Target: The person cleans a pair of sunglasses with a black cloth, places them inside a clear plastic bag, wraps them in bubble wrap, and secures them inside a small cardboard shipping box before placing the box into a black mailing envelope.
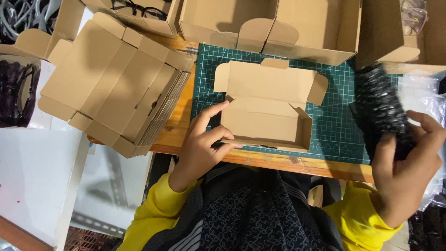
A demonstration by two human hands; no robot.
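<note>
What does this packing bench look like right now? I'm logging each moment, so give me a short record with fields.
left hand: left hand steadies the left end of the small open cardboard box, fingers on its wall
right hand: right hand has its grip closed on a black textured sleeve
box state: lid flap open, inside looks empty
surface: green cutting mat on a wooden table
left of mat: stack of flat box blanks
behind: larger open cartons

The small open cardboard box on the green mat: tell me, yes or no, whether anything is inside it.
No: the small open cardboard box shows only its bare brown floor, with the left hand steadying its near left corner.
</note>
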